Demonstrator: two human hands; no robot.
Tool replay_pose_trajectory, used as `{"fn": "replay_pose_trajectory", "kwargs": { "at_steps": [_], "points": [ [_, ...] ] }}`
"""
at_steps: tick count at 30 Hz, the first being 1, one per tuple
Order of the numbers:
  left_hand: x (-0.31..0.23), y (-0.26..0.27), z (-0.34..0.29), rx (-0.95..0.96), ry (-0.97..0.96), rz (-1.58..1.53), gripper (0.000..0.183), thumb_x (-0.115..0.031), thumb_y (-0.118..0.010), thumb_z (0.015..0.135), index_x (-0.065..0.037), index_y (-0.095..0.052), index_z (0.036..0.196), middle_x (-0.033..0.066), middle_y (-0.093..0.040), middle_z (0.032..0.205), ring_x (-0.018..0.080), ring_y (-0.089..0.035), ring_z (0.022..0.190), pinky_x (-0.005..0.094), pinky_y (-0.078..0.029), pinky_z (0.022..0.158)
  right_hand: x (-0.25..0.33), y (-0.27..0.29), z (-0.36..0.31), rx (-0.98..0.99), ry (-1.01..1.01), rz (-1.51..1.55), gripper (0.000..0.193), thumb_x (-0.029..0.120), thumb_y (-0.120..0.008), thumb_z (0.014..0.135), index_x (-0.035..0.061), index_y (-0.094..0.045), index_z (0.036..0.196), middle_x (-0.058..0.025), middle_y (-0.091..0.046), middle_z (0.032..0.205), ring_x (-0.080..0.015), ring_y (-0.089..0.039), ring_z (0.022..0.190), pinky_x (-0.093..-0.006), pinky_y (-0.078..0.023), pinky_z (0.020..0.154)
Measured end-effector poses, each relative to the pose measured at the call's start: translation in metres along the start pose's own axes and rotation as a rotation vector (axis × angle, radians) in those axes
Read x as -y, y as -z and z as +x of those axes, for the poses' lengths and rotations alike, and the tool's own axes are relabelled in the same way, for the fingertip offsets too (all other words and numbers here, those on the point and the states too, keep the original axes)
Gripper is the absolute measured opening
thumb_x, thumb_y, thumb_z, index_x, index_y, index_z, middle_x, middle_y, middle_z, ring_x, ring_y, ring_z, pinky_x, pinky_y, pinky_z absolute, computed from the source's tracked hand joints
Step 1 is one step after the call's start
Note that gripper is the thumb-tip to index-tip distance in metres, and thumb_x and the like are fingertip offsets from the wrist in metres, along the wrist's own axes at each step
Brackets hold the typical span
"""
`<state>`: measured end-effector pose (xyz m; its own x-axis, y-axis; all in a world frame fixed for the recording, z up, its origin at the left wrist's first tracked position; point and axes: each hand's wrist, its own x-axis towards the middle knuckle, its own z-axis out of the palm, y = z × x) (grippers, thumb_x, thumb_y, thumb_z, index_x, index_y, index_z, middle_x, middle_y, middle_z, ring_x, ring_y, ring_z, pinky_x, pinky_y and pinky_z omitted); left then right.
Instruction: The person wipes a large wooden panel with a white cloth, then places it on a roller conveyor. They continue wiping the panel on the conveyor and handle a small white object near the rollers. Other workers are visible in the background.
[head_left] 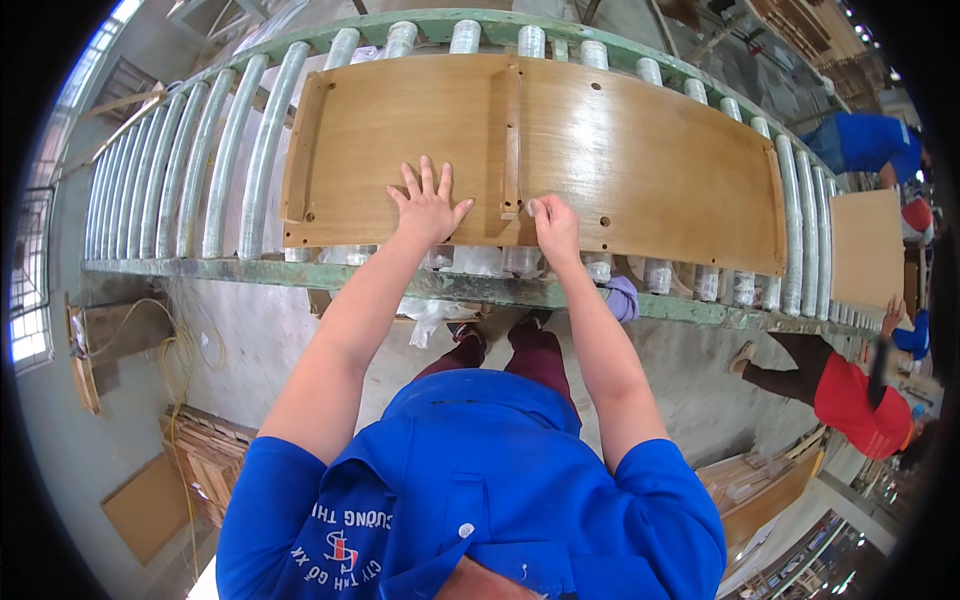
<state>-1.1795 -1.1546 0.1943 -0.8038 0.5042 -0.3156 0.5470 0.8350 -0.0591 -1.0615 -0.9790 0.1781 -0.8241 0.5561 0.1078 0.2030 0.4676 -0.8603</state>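
Observation:
A varnished brown wooden panel point(400, 120) lies flat across the rollers in front of me. Short cleats run along both its ends, and a narrow wooden strip point(512, 130) crosses it near the middle. Several small dark holes show along the panel's edges. My left hand point(428, 208) rests flat on the panel, left of the strip, fingers spread. Just right of the strip's near end, my right hand point(556, 226) is closed, thumb against the curled fingers, close above the panel. Whatever it may pinch is too small to name.
The panel sits on a roller conveyor point(270, 150) with a green frame point(400, 283). A purple cloth point(622, 298) hangs at its near rail. Another panel point(866, 245) lies further right, with people in blue and red nearby. Stacked boards point(205, 462) and a yellowish cable point(178, 370) are at left.

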Motion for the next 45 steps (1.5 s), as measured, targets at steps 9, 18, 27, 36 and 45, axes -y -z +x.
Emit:
{"fn": "replay_pose_trajectory", "kwargs": {
  "at_steps": [9, 18, 27, 36, 45],
  "points": [
    [-0.002, 0.006, -0.009, 0.005, 0.048, -0.028, 0.073, -0.062, -0.024, 0.086, -0.019, -0.009, 0.143, 0.0143, -0.002, 0.148, 0.042, -0.001, 0.134, 0.0636, -0.013, 0.101, -0.004, 0.012, -0.032, 0.155, 0.079, -0.034, 0.017, 0.014, -0.054, 0.083, -0.0009, -0.055, 0.075, -0.0171, -0.055, 0.069, -0.0329, -0.053, 0.066, -0.0397, -0.042, 0.062],
    [0.001, 0.001, -0.027, -0.085, 0.003, -0.136, 0.074, -0.058, -0.04, 0.083, -0.018, -0.017, 0.142, 0.0159, -0.009, 0.147, 0.0405, -0.008, 0.134, 0.06, -0.017, 0.101, -0.016, 0.044, -0.025, 0.153, 0.271, 0.045, 0.014, 0.014, -0.054, 0.085, 0.0003, -0.056, 0.084, -0.0111, -0.054, 0.075, -0.0218, -0.054, 0.07, -0.0329, -0.045, 0.061],
    [0.047, -0.01, -0.038, -0.17, -0.052, -0.281, 0.06, -0.044, -0.053, 0.081, -0.022, -0.036, 0.133, 0.0094, -0.026, 0.142, 0.0357, -0.024, 0.129, 0.0508, -0.027, 0.101, 0.024, 0.07, 0.011, 0.415, -0.355, 0.772, 0.015, 0.013, -0.045, 0.092, 0.007, -0.049, 0.105, -0.0041, -0.053, 0.076, -0.0086, -0.045, 0.053, -0.024, -0.042, 0.046],
    [0.115, -0.027, -0.031, -0.342, -0.059, -0.381, 0.05, -0.04, -0.052, 0.082, -0.022, -0.044, 0.128, 0.0074, -0.032, 0.139, 0.0318, -0.025, 0.129, 0.0473, -0.021, 0.105, 0.145, -0.04, 0.048, 0.786, -0.393, 0.977, 0.022, 0.011, -0.051, 0.09, 0.0061, -0.048, 0.111, -0.0025, -0.051, 0.084, -0.0093, -0.043, 0.065, -0.027, -0.038, 0.059],
    [0.128, -0.051, -0.029, -0.497, -0.125, -0.485, 0.05, -0.044, -0.045, 0.085, -0.021, -0.043, 0.129, 0.005, -0.029, 0.141, 0.0271, -0.019, 0.133, 0.047, -0.012, 0.108, 0.246, -0.231, 0.075, 1.125, -0.092, 0.369, 0.024, 0.01, -0.048, 0.091, 0.0, -0.051, 0.112, -0.0024, -0.053, 0.077, -0.0069, -0.046, 0.062, -0.0217, -0.042, 0.055]
  ]
}}
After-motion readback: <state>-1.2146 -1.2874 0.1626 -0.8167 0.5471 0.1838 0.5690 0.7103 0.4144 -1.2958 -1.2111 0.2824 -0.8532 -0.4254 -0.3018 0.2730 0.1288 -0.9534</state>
